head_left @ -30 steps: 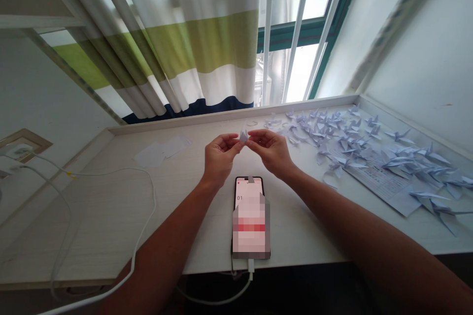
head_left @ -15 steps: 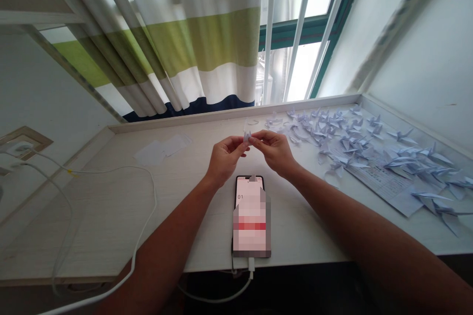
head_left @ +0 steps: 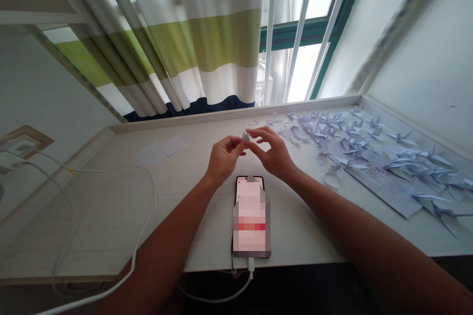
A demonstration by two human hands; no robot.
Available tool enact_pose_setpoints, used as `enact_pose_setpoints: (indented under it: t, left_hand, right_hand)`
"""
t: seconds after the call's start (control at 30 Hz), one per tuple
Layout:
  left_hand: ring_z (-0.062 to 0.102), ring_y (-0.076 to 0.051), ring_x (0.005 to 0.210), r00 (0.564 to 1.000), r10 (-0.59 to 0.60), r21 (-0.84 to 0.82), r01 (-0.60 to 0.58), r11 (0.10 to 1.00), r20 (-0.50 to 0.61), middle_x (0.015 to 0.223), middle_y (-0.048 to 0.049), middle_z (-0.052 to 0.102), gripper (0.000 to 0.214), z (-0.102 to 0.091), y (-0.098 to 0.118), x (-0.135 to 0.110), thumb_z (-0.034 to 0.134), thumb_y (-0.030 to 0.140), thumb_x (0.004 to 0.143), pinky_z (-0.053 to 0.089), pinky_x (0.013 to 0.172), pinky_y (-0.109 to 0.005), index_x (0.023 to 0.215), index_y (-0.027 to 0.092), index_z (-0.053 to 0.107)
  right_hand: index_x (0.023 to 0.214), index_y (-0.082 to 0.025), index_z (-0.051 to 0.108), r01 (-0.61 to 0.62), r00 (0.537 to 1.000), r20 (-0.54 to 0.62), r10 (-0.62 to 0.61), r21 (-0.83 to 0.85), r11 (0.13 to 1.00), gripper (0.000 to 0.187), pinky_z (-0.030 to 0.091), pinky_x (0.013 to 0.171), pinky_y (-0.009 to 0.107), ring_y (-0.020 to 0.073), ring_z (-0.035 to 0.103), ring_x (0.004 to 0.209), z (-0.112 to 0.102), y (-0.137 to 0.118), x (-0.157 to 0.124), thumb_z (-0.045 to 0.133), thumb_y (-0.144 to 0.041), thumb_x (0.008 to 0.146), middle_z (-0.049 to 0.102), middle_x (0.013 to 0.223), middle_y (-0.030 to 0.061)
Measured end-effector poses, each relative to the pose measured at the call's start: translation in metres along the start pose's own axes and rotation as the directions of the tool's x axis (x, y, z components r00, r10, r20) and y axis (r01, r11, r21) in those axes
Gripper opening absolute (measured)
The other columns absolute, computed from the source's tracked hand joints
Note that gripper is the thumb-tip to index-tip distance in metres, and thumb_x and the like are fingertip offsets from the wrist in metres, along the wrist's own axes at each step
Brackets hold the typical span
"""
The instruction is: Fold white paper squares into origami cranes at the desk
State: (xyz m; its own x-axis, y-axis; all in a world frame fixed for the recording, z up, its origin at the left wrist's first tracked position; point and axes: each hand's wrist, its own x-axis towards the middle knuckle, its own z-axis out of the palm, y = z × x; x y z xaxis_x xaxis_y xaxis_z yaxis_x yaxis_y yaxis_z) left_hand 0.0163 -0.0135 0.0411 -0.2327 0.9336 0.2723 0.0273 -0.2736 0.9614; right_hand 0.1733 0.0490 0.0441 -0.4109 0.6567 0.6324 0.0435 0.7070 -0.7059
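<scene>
My left hand (head_left: 222,158) and my right hand (head_left: 272,153) meet above the middle of the white desk (head_left: 111,206). Between their fingertips sits a small folded piece of pale lilac paper (head_left: 245,135). The left thumb and forefinger pinch it from the left. The right hand's thumb and forefinger touch it from the right, while its other fingers spread apart. A phone (head_left: 251,216) with a lit screen lies flat on the desk just below both hands.
Several folded paper cranes (head_left: 347,140) cover the desk's right side, some lying on a printed sheet (head_left: 384,182). Blank paper squares (head_left: 160,150) lie at the left. A white charging cable (head_left: 144,216) loops from a wall socket (head_left: 18,150) to the phone. A striped curtain hangs behind.
The right hand's outer fingers have spread open while the pinch on the paper stays. Both hands have shifted only slightly above the phone.
</scene>
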Motion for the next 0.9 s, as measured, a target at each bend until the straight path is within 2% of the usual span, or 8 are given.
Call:
enact_pose_setpoints:
  t: [0.1, 0.23, 0.37, 0.47, 0.67, 0.8, 0.9]
  left_hand:
    - [0.074, -0.022, 0.088, 0.997, -0.048, -0.019, 0.049, 0.999, 0.056, 0.09, -0.0078, 0.077, 0.036, 0.0, 0.001, -0.001, 0.077, 0.048, 0.082, 0.059, 0.08, -0.036, 0.097, 0.016, 0.073]
    - [0.075, -0.023, 0.085, 0.995, -0.08, -0.038, 0.083, 0.996, 0.057, 0.087, -0.009, 0.078, 0.039, 0.0, 0.001, -0.002, 0.084, 0.045, 0.076, 0.058, 0.079, -0.037, 0.097, 0.014, 0.074]
    - [0.075, -0.021, 0.08, 0.994, -0.091, -0.057, 0.094, 0.994, 0.06, 0.085, -0.0084, 0.078, 0.039, 0.0, 0.001, -0.002, 0.088, 0.04, 0.071, 0.058, 0.08, -0.038, 0.096, 0.014, 0.075]
    - [0.074, -0.021, 0.077, 0.989, -0.141, -0.119, 0.146, 0.982, 0.05, 0.082, -0.0086, 0.078, 0.038, -0.001, 0.003, -0.002, 0.089, 0.038, 0.07, 0.059, 0.082, -0.04, 0.094, 0.012, 0.075]
    - [0.074, -0.019, 0.086, 0.956, -0.285, -0.306, 0.292, 0.906, 0.067, 0.092, -0.0104, 0.078, 0.03, -0.008, 0.009, 0.001, 0.087, 0.025, 0.074, 0.056, 0.098, -0.041, 0.097, 0.01, 0.076]
    - [0.074, -0.019, 0.089, 0.938, -0.32, -0.379, 0.347, 0.858, 0.134, 0.095, -0.0114, 0.077, 0.019, -0.012, 0.014, 0.003, 0.08, 0.016, 0.077, 0.054, 0.101, -0.04, 0.094, 0.008, 0.076]
    - [0.073, -0.019, 0.092, 0.936, -0.316, -0.383, 0.351, 0.854, 0.154, 0.096, -0.0113, 0.077, 0.017, -0.011, 0.018, 0.003, 0.079, 0.02, 0.08, 0.054, 0.101, -0.039, 0.094, 0.009, 0.077]
  right_hand:
    - [0.121, -0.032, 0.071, 0.1, 0.995, -0.015, -0.102, -0.113, 0.989, 0.026, 0.056, 0.089, 0.046, 0.0243, 0.064, 0.103, -0.002, 0.004, 0.001, 0.066, -0.033, 0.096, 0.067, 0.108, 0.0064]
    - [0.12, -0.032, 0.072, 0.185, 0.982, 0.002, -0.189, -0.21, 0.96, 0.025, 0.053, 0.093, 0.048, 0.0248, 0.063, 0.103, -0.004, 0.007, 0.002, 0.065, -0.027, 0.097, 0.068, 0.107, 0.0064]
    - [0.106, -0.031, 0.074, 0.209, 0.977, -0.003, -0.215, -0.226, 0.951, 0.015, 0.054, 0.089, 0.046, 0.0245, 0.062, 0.102, -0.005, 0.004, 0.002, 0.065, -0.025, 0.096, 0.068, 0.107, 0.0057]
    - [0.096, -0.028, 0.073, 0.24, 0.97, 0.014, -0.244, -0.241, 0.94, 0.009, 0.054, 0.089, 0.046, 0.0248, 0.06, 0.104, -0.005, 0.003, 0.001, 0.065, -0.024, 0.096, 0.067, 0.108, 0.0059]
    - [0.097, -0.026, 0.07, 0.292, 0.956, 0.102, -0.274, -0.267, 0.919, 0.008, 0.051, 0.095, 0.048, 0.0266, 0.058, 0.111, -0.004, 0.001, -0.001, 0.064, -0.022, 0.096, 0.065, 0.116, 0.007]
    - [0.096, -0.026, 0.07, 0.273, 0.962, 0.094, -0.257, -0.283, 0.919, 0.007, 0.051, 0.097, 0.05, 0.028, 0.057, 0.115, -0.005, 0.001, 0.0, 0.064, -0.022, 0.095, 0.064, 0.117, 0.008]
    - [0.096, -0.026, 0.071, 0.252, 0.968, 0.091, -0.235, -0.31, 0.917, 0.007, 0.051, 0.096, 0.052, 0.0292, 0.056, 0.117, -0.006, 0.002, 0.0, 0.065, -0.022, 0.095, 0.064, 0.117, 0.0083]
